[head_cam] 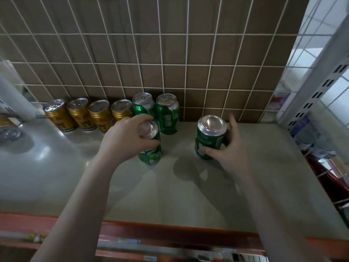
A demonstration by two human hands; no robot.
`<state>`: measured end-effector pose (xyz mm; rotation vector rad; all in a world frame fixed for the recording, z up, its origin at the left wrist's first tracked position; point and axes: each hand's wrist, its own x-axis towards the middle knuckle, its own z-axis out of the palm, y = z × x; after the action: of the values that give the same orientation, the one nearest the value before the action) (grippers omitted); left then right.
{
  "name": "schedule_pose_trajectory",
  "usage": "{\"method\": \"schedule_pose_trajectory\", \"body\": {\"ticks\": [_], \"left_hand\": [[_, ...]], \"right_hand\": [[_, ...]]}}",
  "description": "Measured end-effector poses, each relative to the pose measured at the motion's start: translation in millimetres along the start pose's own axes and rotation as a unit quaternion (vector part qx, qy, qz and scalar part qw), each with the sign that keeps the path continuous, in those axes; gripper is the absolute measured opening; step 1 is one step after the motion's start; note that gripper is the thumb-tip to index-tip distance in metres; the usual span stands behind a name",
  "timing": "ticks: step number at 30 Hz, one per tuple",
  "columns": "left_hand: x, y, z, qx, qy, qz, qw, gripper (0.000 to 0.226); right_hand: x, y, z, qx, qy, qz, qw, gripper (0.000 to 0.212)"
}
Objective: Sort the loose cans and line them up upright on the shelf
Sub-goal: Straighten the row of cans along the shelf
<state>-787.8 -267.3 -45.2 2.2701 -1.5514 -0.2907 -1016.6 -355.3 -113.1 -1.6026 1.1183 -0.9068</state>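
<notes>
From the head view, a row already stands upright against the tiled wall at the back of the shelf: four gold cans on the left, then two green cans to their right, sorted by colour. Two more green cans are out in front of that row, each upright and each in a hand.

The left hand is curled over the top of the left can, fingers and thumb wrapped round its upper part; this can stands just in front of the two green ones at the wall. The right hand clasps the right can from its side, thumb across the front (the fingers behind are mostly hidden), well to the right of the row.

By my reckoning the sorting is largely done; what is left is to slide these two into line beside the green pair. More cans show dimly at the far left edge, outside the row.
</notes>
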Motion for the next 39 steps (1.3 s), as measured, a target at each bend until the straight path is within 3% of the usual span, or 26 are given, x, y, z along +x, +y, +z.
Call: {"method": "schedule_pose_trajectory", "body": {"ticks": [4, 11, 16, 24, 33, 39], "left_hand": [[3.3, -2.5, 0.1, -0.004, -0.009, 0.003, 1.000, 0.069], [2.9, -6.6, 1.7, -0.017, -0.012, 0.010, 1.000, 0.069], [3.1, -7.8, 2.8, -0.012, -0.010, 0.016, 1.000, 0.069], [2.8, -8.4, 2.1, -0.017, -0.007, 0.025, 1.000, 0.068], [-1.4, -8.8, 2.7, -0.021, -0.007, 0.025, 0.999, 0.070], [-5.1, -10.9, -1.4, -0.030, -0.012, 0.028, 0.999, 0.072]], "right_hand": [[1.8, 13.8, 5.6, -0.025, -0.022, 0.034, 0.999, 0.079], [1.0, 14.8, 6.0, -0.041, 0.002, 0.025, 0.999, 0.067], [6.5, -2.6, -13.4, -0.103, 0.020, -0.009, 0.994, 0.074], [29.6, -44.4, -34.5, -0.223, 0.010, -0.096, 0.970, 0.052], [61.9, -61.0, -7.9, -0.413, -0.077, -0.142, 0.896, 0.058], [78.2, -59.2, 8.9, -0.457, -0.082, -0.159, 0.871, 0.065]]}}
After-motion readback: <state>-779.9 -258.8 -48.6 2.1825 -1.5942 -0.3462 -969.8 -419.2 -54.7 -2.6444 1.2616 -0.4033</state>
